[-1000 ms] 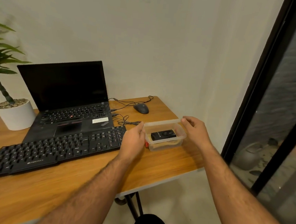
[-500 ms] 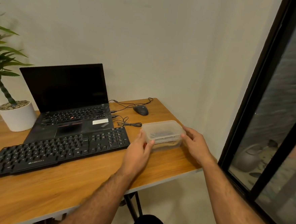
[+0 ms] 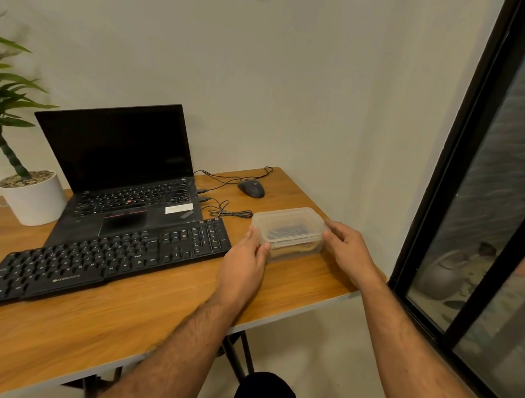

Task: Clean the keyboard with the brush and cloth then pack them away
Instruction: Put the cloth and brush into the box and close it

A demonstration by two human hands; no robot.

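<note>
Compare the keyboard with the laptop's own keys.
The keyboard is a separate flat slab lying at a slant on the table; the laptop keys sit in its base, behind the keyboard, under an upright dark screen. The keyboard is wider and has a number block at its right end; the laptop has none visible, but has a red dot among its keys and a touchpad. Both are black with pale lettering.
</note>
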